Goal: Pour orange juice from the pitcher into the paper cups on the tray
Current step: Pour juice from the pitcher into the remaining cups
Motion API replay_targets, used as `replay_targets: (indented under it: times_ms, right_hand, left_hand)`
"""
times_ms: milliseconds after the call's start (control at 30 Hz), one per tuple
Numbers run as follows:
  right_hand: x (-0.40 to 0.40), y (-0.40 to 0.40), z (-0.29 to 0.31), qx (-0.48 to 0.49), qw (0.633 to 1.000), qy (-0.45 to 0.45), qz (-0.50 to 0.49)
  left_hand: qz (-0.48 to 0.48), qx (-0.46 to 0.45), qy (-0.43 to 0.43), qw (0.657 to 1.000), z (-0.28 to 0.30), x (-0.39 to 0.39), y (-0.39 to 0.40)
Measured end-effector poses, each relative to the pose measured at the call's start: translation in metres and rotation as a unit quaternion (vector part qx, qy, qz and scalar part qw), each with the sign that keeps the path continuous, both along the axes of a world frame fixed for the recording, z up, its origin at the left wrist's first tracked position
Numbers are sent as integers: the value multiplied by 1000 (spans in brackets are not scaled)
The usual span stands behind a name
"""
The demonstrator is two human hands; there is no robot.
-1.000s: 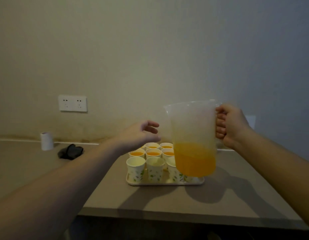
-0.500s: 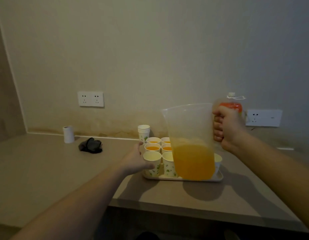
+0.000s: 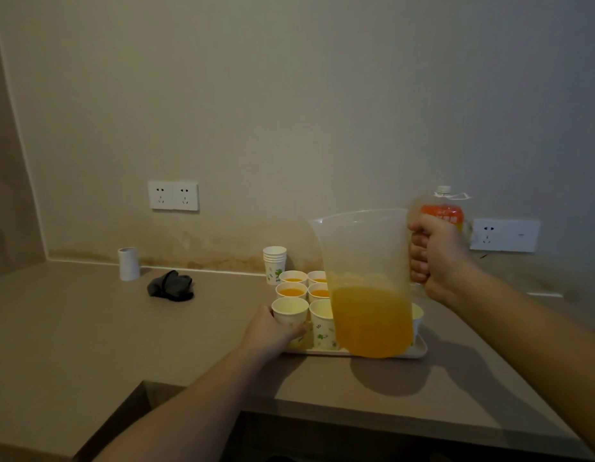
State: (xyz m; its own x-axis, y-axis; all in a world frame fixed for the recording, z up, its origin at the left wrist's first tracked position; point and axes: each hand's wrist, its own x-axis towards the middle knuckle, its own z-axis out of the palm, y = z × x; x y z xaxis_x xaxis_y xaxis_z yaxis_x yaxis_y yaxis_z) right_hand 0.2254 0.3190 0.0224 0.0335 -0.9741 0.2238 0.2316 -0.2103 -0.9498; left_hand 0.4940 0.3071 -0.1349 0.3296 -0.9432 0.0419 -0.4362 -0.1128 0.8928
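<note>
A translucent pitcher (image 3: 367,281), about half full of orange juice, hangs upright above the right part of the tray (image 3: 419,351). My right hand (image 3: 434,258) grips its handle. On the tray stand several paper cups; the back ones (image 3: 291,291) hold juice, while the front-left cup (image 3: 289,310) looks empty. My left hand (image 3: 273,331) holds that front-left cup by its side. Another empty cup (image 3: 321,323) stands right beside it. The pitcher hides the cups on the right.
A stack of spare paper cups (image 3: 274,263) stands behind the tray. An orange juice bottle (image 3: 444,211) is behind my right hand. A dark cloth (image 3: 171,285) and a white roll (image 3: 128,263) lie on the counter at left. The counter edge (image 3: 356,416) runs close to me.
My left hand came down from the air and took hold of the front-left cup. The pitcher stayed raised in my right hand, and the view shifted left.
</note>
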Motion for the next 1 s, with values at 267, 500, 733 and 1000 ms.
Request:
replay_targets:
  times_ms: [267,500,733,1000]
  right_hand:
    - [-9,9,19,-10,999,34,-9]
    - [-16,6,58,-8,990,141,3]
    - [-17,12,92,-36,960,274,-38]
    - [-18,27,117,-101,901,404,-119]
  left_hand:
    - [9,-104,0,995,43,8,13]
    - [-76,-170,-30,982,92,-3,37]
    - [-116,-172,-34,978,95,-13,44]
    - [-138,-173,-18,975,94,-26,44]
